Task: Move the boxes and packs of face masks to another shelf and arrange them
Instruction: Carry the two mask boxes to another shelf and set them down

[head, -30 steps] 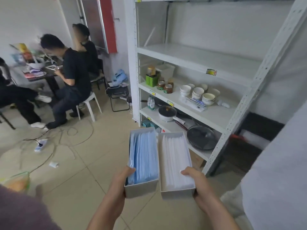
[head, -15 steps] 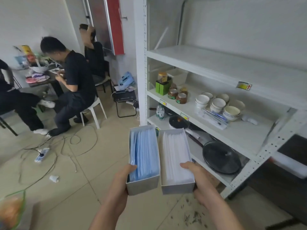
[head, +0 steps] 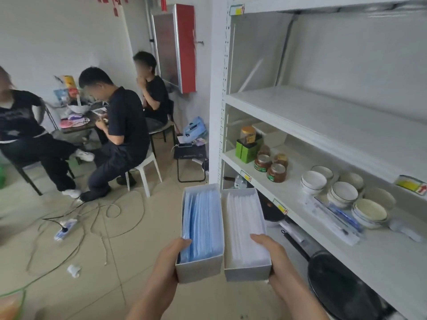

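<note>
Before the white shelves (head: 323,125) | two open boxes side by side, touching | left hand (head: 169,259) grips blue mask box (head: 201,229), thumb over near edge | right hand (head: 275,255) grips white mask box (head: 246,232), thumb on masks | both held level above floor

Both mask boxes (head: 223,232) now nearer the white shelving (head: 323,125), higher up.

Matt cardboard boxes (head: 199,269), painted metal shelf unit (head: 300,107), glossy ceramic bowls (head: 344,192), smooth tiled floor (head: 92,285).

Open blue-mask box (head: 201,229) beside seemingly white-mask box (head: 245,232)
</note>
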The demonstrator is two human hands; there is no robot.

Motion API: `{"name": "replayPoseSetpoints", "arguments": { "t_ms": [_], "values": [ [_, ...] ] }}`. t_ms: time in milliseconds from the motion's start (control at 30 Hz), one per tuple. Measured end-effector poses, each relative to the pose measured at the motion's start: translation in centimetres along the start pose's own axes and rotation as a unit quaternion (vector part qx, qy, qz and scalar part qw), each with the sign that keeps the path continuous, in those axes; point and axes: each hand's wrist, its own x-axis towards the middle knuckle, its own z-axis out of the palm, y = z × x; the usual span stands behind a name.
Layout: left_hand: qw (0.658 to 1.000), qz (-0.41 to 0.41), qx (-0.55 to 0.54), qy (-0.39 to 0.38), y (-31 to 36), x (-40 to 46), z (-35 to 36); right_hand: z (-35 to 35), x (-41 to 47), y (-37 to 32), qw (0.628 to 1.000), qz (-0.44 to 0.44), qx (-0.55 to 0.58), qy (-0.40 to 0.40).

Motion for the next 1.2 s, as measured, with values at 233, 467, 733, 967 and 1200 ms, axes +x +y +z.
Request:
{"name": "replayPoseSetpoints", "arguments": {
  "t_ms": [233, 467, 733, 967, 1200],
  "values": [
    [1.000, -0.007, 0.003, -0.011, 3.6, 7.3, -1.0, 2.8, 7.4, -4.1, 0.999, 0.009, 0.004, -0.037],
    [1.000, -0.019, 0.010, -0.006, 9.2, 16.4, -3.3, 7.3, 16.3, -8.2, 1.000, 0.010, 0.006, -0.021],
    [0.999, -0.032, 0.018, -0.025, 15.5, 26.3, -5.7, 11.3, 24.5, -13.3, 0.999, -0.003, 0.054, -0.003],
    [0.997, -0.039, 0.031, -0.055, 20.2, 35.4, -3.1, 10.5, 31.4, -19.4, 0.996, -0.019, 0.080, 0.013],
    [0.994, -0.006, 0.027, -0.106, 27.0, 45.4, 2.3, 9.1, 37.6, -28.2, 0.984, -0.161, 0.025, 0.066]
  ]
}}
